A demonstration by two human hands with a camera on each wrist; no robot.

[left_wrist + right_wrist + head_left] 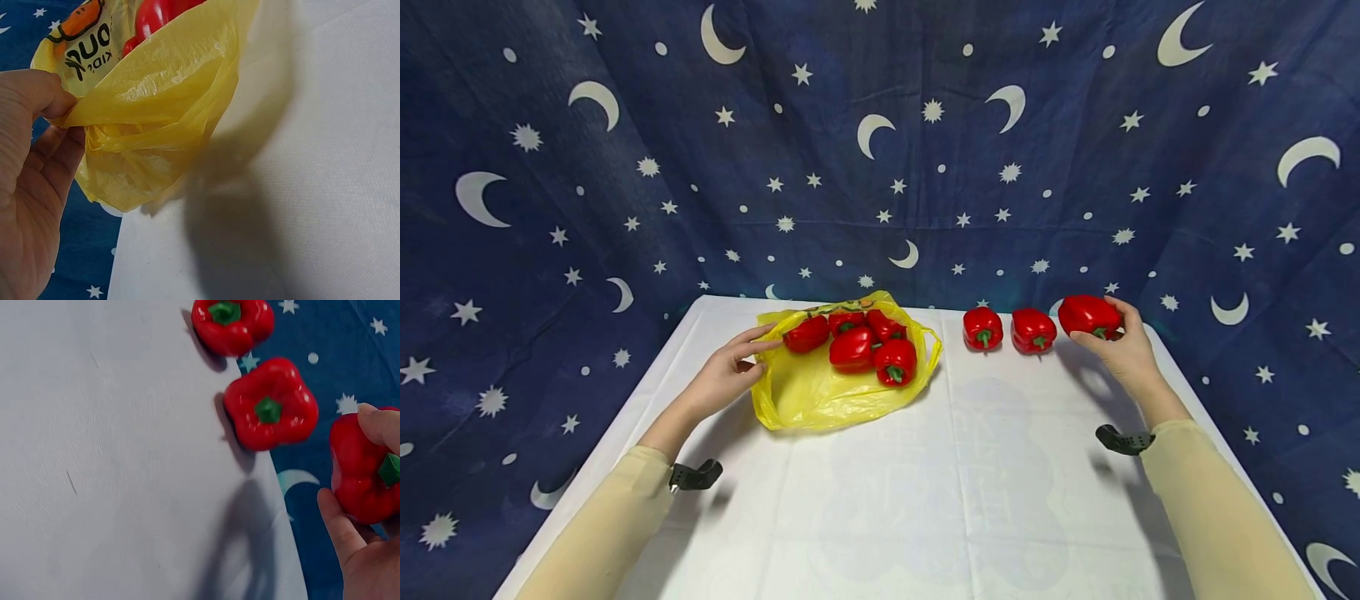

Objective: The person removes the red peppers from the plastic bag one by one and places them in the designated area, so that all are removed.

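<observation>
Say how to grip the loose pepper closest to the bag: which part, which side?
Probably pinch the pepper across its left and right sides, from above: its stem faces the viewer, with gaps to the bag and next pepper.

Head cam looks forward and down across the white table, set far enough back to catch the starry cloth behind it. Left wrist cam's way closer, pointed at the yellow bag, while the right wrist one looks down at three red peppers from pretty near; the head view gets both spots too.
</observation>
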